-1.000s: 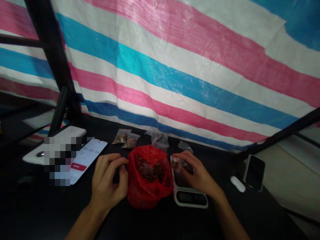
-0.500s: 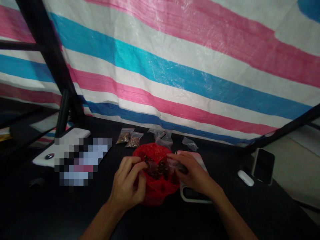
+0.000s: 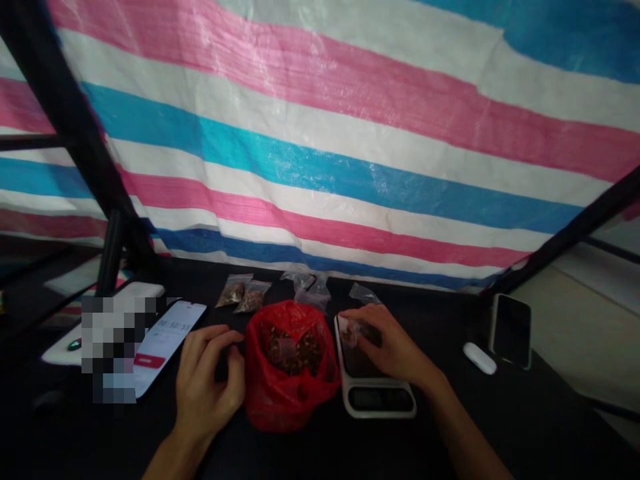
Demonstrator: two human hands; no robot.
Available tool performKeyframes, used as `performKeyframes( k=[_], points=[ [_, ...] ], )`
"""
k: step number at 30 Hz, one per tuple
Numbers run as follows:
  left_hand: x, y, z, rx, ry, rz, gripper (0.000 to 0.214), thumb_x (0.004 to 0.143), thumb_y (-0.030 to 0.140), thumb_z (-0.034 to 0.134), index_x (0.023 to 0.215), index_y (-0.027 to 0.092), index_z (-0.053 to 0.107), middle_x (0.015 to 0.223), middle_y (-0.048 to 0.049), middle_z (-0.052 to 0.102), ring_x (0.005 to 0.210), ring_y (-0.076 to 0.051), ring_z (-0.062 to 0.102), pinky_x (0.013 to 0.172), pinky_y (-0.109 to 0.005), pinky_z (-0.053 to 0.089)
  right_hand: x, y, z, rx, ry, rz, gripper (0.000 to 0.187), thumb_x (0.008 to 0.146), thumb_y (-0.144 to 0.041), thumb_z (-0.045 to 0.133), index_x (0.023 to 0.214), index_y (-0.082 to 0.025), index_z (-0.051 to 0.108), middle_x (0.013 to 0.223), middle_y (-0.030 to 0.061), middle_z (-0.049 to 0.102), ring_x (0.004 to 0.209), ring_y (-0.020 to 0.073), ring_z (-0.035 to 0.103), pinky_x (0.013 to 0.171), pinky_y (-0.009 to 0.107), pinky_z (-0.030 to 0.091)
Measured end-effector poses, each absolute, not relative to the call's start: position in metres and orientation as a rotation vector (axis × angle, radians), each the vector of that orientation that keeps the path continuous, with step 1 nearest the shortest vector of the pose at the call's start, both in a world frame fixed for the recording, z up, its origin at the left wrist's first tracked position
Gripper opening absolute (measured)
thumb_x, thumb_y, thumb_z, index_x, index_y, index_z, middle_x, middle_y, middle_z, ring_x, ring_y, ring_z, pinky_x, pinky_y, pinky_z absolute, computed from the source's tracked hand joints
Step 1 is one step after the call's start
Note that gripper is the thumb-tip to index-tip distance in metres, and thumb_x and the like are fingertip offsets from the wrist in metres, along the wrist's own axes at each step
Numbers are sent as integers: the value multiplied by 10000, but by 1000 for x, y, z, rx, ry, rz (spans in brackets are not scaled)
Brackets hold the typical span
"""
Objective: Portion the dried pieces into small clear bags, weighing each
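A red plastic bag [image 3: 285, 390] full of small brown pieces stands open on the dark table, a small clear cup lying on the pieces inside. My left hand [image 3: 207, 383] rests just left of the red bag with fingers curled, nothing visible in them. My right hand [image 3: 387, 347] holds a small clear zip bag [image 3: 353, 330] with some brown pieces over the platform of a small white digital scale [image 3: 375, 397], right of the red bag.
Behind the red bag lie two filled small zip bags [image 3: 243, 295] and several empty ones [image 3: 310, 283]. A phone with a lit timer screen [image 3: 167, 337] lies at left. A dark phone [image 3: 510, 330] and a white earbud case [image 3: 479, 358] sit at right. A striped tarp hangs behind.
My left hand drew back from the red bag's mouth to its left side. My right hand moved the small bag from over the red bag onto the scale.
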State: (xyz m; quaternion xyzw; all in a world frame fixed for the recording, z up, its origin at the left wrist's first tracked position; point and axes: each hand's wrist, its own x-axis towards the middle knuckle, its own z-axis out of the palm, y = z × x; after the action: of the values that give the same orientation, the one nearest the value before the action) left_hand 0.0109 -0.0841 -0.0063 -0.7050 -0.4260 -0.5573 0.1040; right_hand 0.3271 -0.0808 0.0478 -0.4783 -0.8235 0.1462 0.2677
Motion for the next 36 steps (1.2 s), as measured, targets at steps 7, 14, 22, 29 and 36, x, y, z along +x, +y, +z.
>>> performKeyframes(
  k=[7, 14, 22, 29, 36],
  points=[
    [13, -82, -8, -2110, -1254, -1613, 189, 870, 42, 540, 981, 193, 569, 939, -52, 557, 820, -188, 555, 716, -334, 457, 355, -80, 53, -1330, -2276, 428, 838, 552, 9, 470, 1316, -308, 613, 1337, 50, 595, 1254, 275, 516, 1068, 489, 374],
    [10, -81, -10, -2100, -1298, -1597, 180, 869, 50, 540, 968, 197, 571, 935, -49, 560, 822, -185, 559, 719, -341, 466, 363, -74, 51, -1294, -2096, 145, 565, 674, -64, 503, 1174, -271, 664, 1241, 67, 621, 1206, 297, 531, 1036, 509, 361],
    [5, -80, -7, -2005, -1344, -1618, 175, 852, 54, 554, 953, 195, 579, 935, -50, 564, 799, -190, 559, 714, -342, 453, 356, -73, 48, -1267, -2087, 81, 484, 683, -54, 487, 1074, -252, 692, 1138, 70, 650, 1100, 281, 571, 940, 463, 414],
    [7, -80, -8, -2041, -1343, -1617, 192, 851, 36, 544, 954, 195, 577, 924, -51, 565, 814, -199, 565, 724, -341, 456, 363, -77, 58, -1252, -2246, 475, 720, 581, -39, 485, 1243, -275, 639, 1284, 56, 623, 1275, 296, 473, 1094, 540, 334],
    [7, -80, -8, -2026, -1325, -1617, 194, 842, 33, 549, 938, 197, 587, 925, -53, 568, 835, -203, 578, 733, -342, 467, 365, -81, 51, -1347, -2196, 680, 805, 652, -16, 550, 1400, -314, 534, 1391, 61, 535, 1366, 286, 399, 1168, 560, 279]
  ],
)
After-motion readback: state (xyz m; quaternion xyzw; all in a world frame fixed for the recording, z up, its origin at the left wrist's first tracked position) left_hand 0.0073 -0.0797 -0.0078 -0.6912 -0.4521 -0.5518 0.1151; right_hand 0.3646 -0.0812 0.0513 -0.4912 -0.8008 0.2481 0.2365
